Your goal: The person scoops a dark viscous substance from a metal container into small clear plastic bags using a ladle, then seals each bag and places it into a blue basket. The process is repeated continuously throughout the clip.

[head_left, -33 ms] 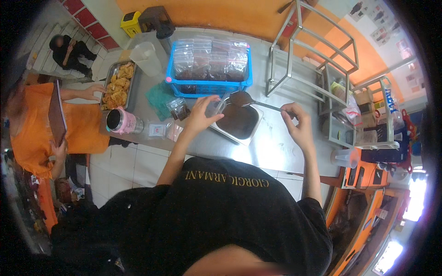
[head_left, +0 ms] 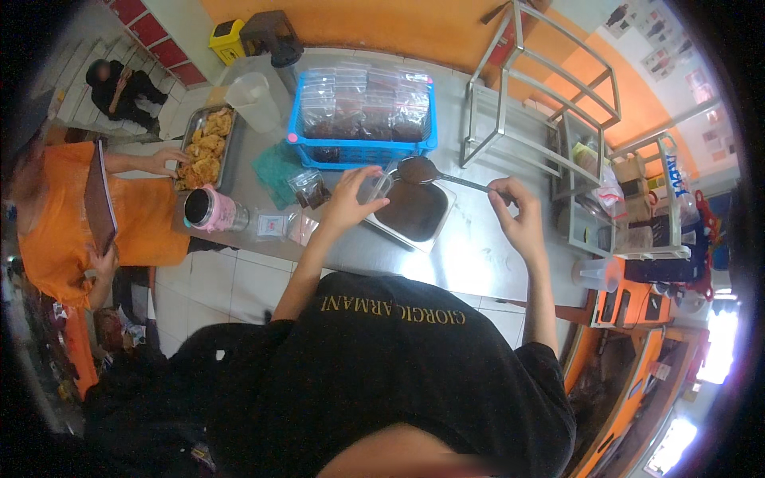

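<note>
My left hand (head_left: 347, 201) has its fingers closed around a small clear plastic bag (head_left: 376, 188) at the near-left rim of a rectangular metal pan (head_left: 430, 239). Thick dark brown sauce (head_left: 410, 213) lies in the pan. My right hand (head_left: 516, 209) grips the end of a dark-handled ladle (head_left: 417, 169) from the right. The ladle's bowl holds brown sauce and hovers over the pan's far side, close beside the bag. Whether the two touch I cannot make out. A filled zip bag (head_left: 307, 188) lies left of my left hand.
A blue basket (head_left: 363, 153) of filled zip bags stands behind the pan. To the left are a pink jar (head_left: 215, 209), a green cloth (head_left: 275, 171) and a tray of fried food (head_left: 209, 143), with an orange-clad person's hand (head_left: 166, 161) there. A metal frame (head_left: 500, 103) stands right.
My hands, the bag and the ladle keep nearly the same places, with only slight shifts. The orange-clad person's hand at the food tray has moved a little.
</note>
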`<state>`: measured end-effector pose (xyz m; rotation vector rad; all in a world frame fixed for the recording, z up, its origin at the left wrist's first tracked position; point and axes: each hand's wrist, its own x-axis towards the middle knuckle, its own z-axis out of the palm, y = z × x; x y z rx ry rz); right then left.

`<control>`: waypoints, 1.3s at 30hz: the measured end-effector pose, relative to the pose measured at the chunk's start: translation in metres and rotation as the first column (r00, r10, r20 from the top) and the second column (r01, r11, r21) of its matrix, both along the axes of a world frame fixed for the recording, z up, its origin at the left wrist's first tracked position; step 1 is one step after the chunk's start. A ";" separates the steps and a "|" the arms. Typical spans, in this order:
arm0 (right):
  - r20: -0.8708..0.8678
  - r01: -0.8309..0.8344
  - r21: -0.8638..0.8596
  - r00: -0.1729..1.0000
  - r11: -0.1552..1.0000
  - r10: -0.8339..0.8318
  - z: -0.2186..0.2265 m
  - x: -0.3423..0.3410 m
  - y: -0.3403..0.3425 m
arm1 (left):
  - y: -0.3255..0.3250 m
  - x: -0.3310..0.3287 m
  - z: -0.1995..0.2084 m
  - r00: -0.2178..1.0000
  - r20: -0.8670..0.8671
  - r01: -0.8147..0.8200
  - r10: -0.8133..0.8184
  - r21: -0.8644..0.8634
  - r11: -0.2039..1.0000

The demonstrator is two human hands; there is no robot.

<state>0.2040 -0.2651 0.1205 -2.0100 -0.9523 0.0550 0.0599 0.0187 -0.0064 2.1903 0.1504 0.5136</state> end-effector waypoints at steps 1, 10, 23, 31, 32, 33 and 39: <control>0.003 0.001 -0.021 1.000 1.000 -0.001 0.006 0.000 0.001 | -0.003 0.001 0.000 1.000 -0.005 -0.006 0.006 -0.003 1.000; 0.086 -0.039 -0.051 0.995 0.998 0.043 0.012 0.000 0.012 | -0.017 0.001 0.008 0.996 -0.092 -0.007 0.000 -0.076 0.997; 0.272 -0.066 -0.069 0.959 0.995 0.082 0.011 0.002 0.019 | -0.018 0.001 0.019 0.996 -0.082 -0.035 0.022 -0.152 0.988; 0.324 -0.047 -0.078 0.944 0.996 0.069 0.005 0.002 0.021 | -0.017 0.002 0.024 0.997 -0.071 -0.051 0.041 -0.155 0.987; 0.294 -0.044 -0.077 0.954 0.996 0.065 0.003 0.002 0.022 | -0.017 0.002 0.024 0.996 -0.067 -0.061 0.053 -0.130 0.990; 0.265 -0.041 -0.077 0.962 0.996 0.060 0.001 0.001 0.022 | -0.017 0.001 0.024 0.996 -0.064 -0.073 0.067 -0.098 0.993; -0.088 -0.045 -0.064 0.995 0.997 0.039 -0.011 -0.002 0.020 | -0.015 0.002 0.018 0.999 0.011 -0.049 0.050 -0.053 0.997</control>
